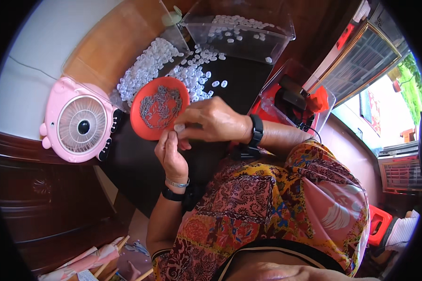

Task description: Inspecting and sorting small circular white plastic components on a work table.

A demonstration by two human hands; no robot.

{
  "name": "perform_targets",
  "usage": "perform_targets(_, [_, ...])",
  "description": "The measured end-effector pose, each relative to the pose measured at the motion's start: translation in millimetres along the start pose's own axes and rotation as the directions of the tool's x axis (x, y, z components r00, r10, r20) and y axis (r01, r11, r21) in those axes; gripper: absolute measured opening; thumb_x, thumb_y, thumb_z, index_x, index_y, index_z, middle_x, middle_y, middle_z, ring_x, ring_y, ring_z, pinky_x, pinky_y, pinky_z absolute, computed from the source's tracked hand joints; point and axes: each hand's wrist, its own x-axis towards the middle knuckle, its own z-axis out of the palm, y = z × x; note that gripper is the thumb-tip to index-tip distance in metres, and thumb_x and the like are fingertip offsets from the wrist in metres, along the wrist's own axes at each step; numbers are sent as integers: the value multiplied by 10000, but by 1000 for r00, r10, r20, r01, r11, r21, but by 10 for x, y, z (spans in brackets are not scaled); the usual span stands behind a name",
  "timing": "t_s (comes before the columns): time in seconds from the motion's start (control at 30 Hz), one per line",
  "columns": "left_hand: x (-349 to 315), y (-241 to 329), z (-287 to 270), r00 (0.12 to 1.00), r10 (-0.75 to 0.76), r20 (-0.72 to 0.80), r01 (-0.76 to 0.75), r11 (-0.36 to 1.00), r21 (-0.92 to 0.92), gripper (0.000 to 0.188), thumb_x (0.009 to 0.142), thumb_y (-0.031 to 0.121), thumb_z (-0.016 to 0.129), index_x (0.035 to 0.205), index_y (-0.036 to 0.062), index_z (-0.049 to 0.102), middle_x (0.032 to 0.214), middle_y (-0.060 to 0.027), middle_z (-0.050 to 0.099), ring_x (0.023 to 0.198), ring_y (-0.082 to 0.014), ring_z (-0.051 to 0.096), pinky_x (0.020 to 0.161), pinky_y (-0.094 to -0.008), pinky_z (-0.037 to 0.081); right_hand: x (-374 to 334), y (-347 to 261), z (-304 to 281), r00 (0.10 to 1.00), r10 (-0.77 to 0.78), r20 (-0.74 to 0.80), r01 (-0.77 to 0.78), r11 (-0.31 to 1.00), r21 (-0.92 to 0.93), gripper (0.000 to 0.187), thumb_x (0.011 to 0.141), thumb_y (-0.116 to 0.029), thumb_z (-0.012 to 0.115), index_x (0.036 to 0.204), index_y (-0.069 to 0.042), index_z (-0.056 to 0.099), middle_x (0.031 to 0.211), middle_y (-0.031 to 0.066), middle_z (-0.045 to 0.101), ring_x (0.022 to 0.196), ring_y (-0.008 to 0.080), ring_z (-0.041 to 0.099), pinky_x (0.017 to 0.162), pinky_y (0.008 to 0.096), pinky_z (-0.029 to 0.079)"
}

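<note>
My left hand (171, 154) is raised with its fingertips pinched on a small white plastic piece (179, 127). My right hand (215, 122) meets it there, fingers curled inward over the piece; whether they grip anything else is hidden. Just beyond both hands sits a round red dish (138, 122) holding many small grey metal pins or screws (160, 107). Around its far side lie heaps of white plastic pieces (192, 77) like the one I hold; the nearer loose ones show two small holes.
A clear bin (248, 49) with more white pieces stands at the back; another clear bin (112, 42) lies open at the left. A pink fan (79, 122) stands left of the dark tabletop (136, 168). At right, a clear box (321, 110) holds black and red items.
</note>
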Motion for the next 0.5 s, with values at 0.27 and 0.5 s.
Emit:
perform_targets(0.27, [46,-24,-125,991,69,112,-82,991,109,253,924,169,459,789,-11,576,608,-11,506,548,-78,462,513,-215,345,996,164,-1190,893,-77,-444,-176,848,-499,317,781,-143,654,1060,0,608,1046,159,626,927,346,604,798,382,502])
perform_targets(0.5, [97,-48,-132,989,59,132,-71,994,85,244,926,159,469,785,-8,576,626,-9,509,541,-69,454,504,-204,356,762,703,-1047,962,-150,-229,-6,824,-566,188,805,-234,667,924,-89,680,751,90,654,657,260,634,588,324,500])
